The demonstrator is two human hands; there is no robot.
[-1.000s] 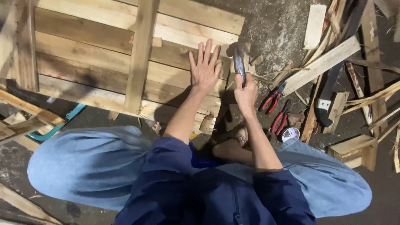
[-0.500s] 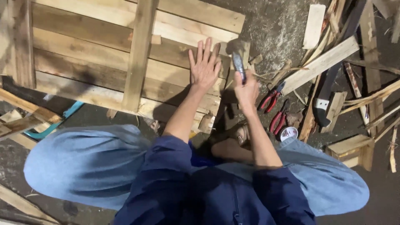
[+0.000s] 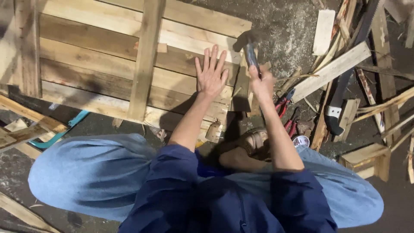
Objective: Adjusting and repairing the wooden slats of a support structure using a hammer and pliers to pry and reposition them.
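Note:
A wooden pallet [image 3: 108, 64] lies flat on the ground in front of me. My left hand [image 3: 211, 73] rests flat on its boards near the right edge, fingers spread. My right hand [image 3: 261, 84] grips the blue handle of a hammer [image 3: 249, 48], whose dark head is raised over the pallet's right edge. An upright wooden block [image 3: 243, 86] stands at that edge between my hands. My knees in blue trousers and one sandalled foot [image 3: 250, 144] are below.
Red-handled pliers [image 3: 286, 110] lie on the ground right of my right arm, next to a small round tin [image 3: 300, 140]. Scrap wood strips and a handsaw [image 3: 349, 73] are piled at the right. A teal tool [image 3: 60, 131] lies at the left under loose boards.
The hammer has swung up and away from me over the pallet's right edge. My left hand stays pressed flat on the boards.

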